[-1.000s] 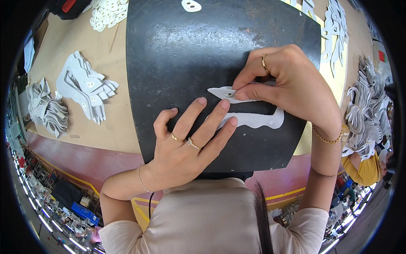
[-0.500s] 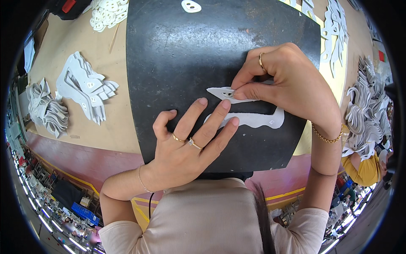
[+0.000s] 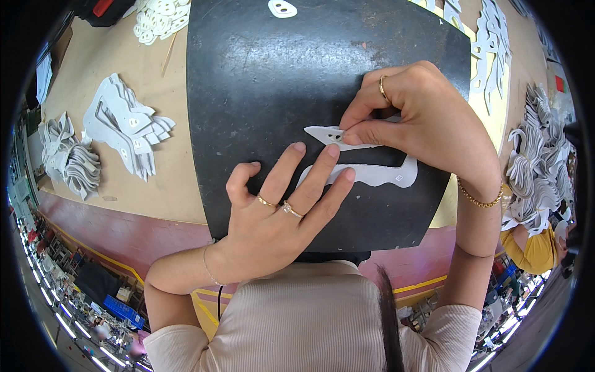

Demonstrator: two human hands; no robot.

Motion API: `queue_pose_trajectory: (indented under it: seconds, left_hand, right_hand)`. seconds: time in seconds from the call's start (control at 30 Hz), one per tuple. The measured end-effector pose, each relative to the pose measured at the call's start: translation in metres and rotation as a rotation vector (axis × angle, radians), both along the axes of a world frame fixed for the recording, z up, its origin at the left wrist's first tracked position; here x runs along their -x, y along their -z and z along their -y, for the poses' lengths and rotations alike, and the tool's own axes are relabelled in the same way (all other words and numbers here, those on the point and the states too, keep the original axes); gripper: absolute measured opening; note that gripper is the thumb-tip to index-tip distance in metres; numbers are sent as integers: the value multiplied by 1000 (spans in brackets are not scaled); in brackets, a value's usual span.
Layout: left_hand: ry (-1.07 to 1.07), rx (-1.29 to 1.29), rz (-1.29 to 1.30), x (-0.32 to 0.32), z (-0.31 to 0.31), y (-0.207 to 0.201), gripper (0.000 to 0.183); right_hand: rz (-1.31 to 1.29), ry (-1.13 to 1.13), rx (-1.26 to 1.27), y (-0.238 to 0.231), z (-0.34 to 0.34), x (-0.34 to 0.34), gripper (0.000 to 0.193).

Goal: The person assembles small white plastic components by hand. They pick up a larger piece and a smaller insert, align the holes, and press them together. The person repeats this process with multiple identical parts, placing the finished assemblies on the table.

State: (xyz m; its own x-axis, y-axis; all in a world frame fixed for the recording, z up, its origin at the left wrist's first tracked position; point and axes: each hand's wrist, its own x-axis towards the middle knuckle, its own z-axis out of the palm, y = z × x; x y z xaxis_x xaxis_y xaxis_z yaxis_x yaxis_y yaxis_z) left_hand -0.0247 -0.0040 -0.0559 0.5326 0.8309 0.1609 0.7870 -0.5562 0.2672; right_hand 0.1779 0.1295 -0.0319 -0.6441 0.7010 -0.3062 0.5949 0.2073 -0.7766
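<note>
left hand [image 3: 273, 211] sits slightly further right, fingers splayed across white cut-out panel [image 3: 377, 176]; right hand [image 3: 420, 118] pinched together, hold unclear; light left-hand pressure could cause slippage.

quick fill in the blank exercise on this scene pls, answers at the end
The light grey cut-out piece lies on a mat coloured ____.
The left hand wears ____ rings.
The hand with a beaded gold bracelet is the ____ one.
The pile of small holed pieces lies to the mat's ____.

Answers: black; two; right; left.
</note>
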Motion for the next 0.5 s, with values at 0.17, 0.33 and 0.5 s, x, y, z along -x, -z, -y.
queue_pose_trajectory:
  seconds: [0.17, 0.33, 0.5]
  left_hand:
    - [10, -71, -13, -11, -4, -5, 29]
    - [39, -122, 39, -20, -10, -5, 21]
    - [48, -94, -23, -23, -8, -10, 20]
  right_hand:
    - [42, -3, 50, -5, -2, 1, 15]
    - [35, 28, -91, -9, 10, -2, 21]
    - [158, 18, -51, -14, 11, 1, 19]
